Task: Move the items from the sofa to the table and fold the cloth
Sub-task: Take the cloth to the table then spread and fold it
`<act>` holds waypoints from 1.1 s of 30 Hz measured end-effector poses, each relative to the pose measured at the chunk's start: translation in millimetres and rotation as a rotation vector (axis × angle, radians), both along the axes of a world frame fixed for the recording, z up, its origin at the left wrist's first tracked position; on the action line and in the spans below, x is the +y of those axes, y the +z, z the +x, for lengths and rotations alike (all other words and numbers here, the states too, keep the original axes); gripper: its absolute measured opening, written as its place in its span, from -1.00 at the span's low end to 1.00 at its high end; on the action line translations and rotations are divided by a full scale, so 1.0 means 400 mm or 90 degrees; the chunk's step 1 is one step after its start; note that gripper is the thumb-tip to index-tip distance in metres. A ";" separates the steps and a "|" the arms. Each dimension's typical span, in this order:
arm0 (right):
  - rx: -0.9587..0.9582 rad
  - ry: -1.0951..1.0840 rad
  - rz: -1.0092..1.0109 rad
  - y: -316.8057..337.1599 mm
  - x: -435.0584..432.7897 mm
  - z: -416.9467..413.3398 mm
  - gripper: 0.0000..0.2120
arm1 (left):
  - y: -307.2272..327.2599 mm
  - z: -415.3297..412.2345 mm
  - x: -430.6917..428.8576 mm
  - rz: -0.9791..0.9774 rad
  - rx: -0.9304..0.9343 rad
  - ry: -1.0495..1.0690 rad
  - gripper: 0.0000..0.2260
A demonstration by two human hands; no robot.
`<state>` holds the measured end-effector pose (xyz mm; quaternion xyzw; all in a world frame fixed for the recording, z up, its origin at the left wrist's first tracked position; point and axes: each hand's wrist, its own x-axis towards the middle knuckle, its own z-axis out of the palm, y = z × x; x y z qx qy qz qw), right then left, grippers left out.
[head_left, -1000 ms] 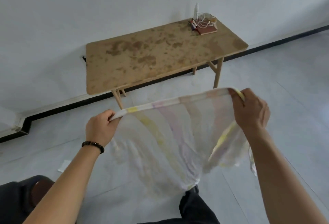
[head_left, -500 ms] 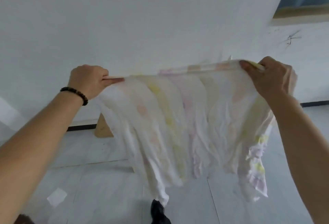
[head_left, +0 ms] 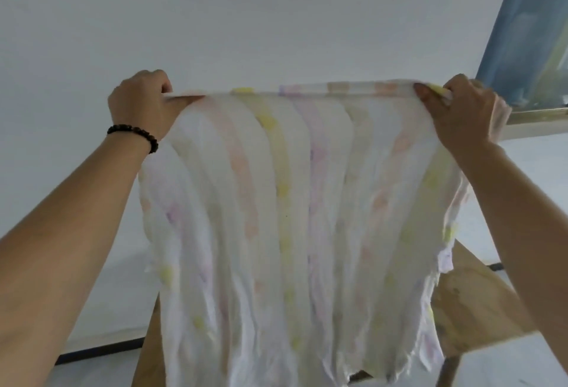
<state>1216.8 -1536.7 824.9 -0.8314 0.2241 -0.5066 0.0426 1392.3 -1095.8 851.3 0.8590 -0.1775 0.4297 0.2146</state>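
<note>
A thin white cloth (head_left: 292,233) with pale yellow, pink and purple stripes hangs spread out in front of me. My left hand (head_left: 144,107), with a dark bead bracelet on its wrist, pinches the cloth's top left corner. My right hand (head_left: 464,113) grips the top right corner. The top edge is stretched taut and nearly level between them, and the rest hangs down in loose folds. The wooden table (head_left: 473,303) shows behind the cloth at the lower right and lower left; most of its top is hidden by the cloth.
A white wall (head_left: 276,18) fills the background. A blue-tinted window with a pale sill (head_left: 531,33) sits at the upper right. A dark baseboard (head_left: 98,353) runs along the lower left. One table leg (head_left: 447,371) shows at the bottom right.
Both hands have raised the cloth from waist height to in front of my view. It now hangs fully spread and covers the table. The view has tilted up and moved closer to the table.
</note>
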 end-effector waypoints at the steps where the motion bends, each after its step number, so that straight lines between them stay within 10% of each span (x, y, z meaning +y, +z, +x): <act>1: 0.003 0.008 0.007 -0.019 -0.014 0.032 -0.39 | -0.006 0.031 -0.009 0.015 -0.007 0.006 -0.41; 13: 0.388 0.268 -0.076 -0.610 -0.299 0.326 -0.59 | -0.595 0.265 -0.007 0.380 0.171 0.040 -0.81; 22: 0.807 -0.014 0.225 -0.876 -0.304 0.371 -0.76 | -0.947 0.194 -0.126 0.158 0.771 0.315 -0.56; 28: 0.433 0.135 1.017 -0.923 -0.332 0.484 -0.68 | -0.973 0.210 -0.201 -0.687 0.874 0.166 -0.68; 33: 0.125 0.309 1.109 -0.777 -0.327 0.659 -0.73 | -0.833 0.371 -0.224 -0.617 0.605 0.121 -0.69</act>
